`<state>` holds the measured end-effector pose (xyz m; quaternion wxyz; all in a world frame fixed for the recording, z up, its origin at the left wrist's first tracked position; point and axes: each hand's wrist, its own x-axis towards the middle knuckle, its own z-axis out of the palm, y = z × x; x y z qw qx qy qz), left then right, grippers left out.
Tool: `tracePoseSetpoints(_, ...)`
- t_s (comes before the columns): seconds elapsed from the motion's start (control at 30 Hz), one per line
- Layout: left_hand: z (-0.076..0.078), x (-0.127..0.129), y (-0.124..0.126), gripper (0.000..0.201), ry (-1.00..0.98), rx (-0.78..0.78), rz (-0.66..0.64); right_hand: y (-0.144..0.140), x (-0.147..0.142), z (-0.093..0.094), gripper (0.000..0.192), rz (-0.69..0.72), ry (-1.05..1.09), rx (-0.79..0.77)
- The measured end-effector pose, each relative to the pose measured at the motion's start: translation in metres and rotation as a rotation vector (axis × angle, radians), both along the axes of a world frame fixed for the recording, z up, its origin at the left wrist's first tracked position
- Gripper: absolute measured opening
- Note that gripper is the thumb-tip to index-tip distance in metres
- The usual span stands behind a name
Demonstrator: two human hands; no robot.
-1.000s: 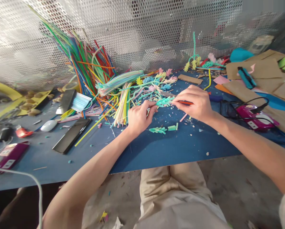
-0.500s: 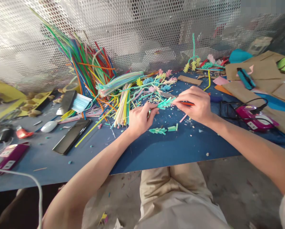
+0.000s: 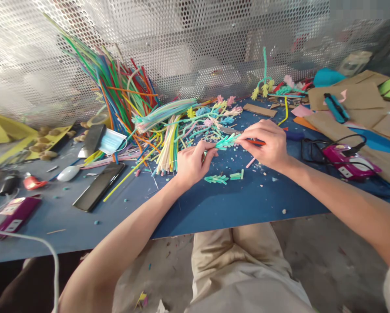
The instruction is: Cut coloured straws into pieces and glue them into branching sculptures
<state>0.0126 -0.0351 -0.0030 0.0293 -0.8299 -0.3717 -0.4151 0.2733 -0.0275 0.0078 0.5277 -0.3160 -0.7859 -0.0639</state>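
Note:
Between my two hands is a turquoise pipe-cleaner sprig [image 3: 226, 141] with short leaf-like pieces. My left hand [image 3: 193, 163] pinches its left end between thumb and fingers. At the other end, the closed fingertips of my right hand [image 3: 263, 141] grip the tip. A red-orange handle [image 3: 257, 142] shows beneath the right hand; whether it touches the palm I cannot tell. On the blue table just below lie a similar green sprig [image 3: 216, 179] and several short cut green pieces [image 3: 237, 175]. Behind the hands are finished pipe-cleaner flowers [image 3: 211, 117] in pink, blue and yellow.
Bundled pipe cleaners [image 3: 116, 91] stand against a perforated metal panel [image 3: 198, 43]. A phone [image 3: 99, 187], a white mouse [image 3: 68, 173] and a face mask [image 3: 112, 141] lie to the left. Cardboard [image 3: 348, 98] and a magenta power strip [image 3: 350, 161] with black cable sit at the right.
Almost nothing differs. The right hand has shifted very slightly, and both hands still hold the turquoise sprig in the same place.

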Motion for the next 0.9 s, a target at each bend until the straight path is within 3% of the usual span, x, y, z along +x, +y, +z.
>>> tracePoseSetpoints(0.37, 0.0011, 0.0011, -0.0015, 0.02, -0.012, 0.007, -0.024, -0.0073, -0.0061, 0.0043, 0.02, -0.07, 0.03, -0.068)
tracePoseSetpoints(0.67, 0.0016, 0.0009, -0.0021, 0.016, -0.011, 0.019, -0.037, -0.0054, -0.0055, 0.0018, 0.018, -0.116, 0.013, -0.072)
tracePoseSetpoints(0.9, 0.002, -0.0043, 0.0034, 0.024, 0.02, 0.077, 0.063, 0.0003, 0.0035, 0.0053, 0.022, -0.026, 0.071, -0.046)
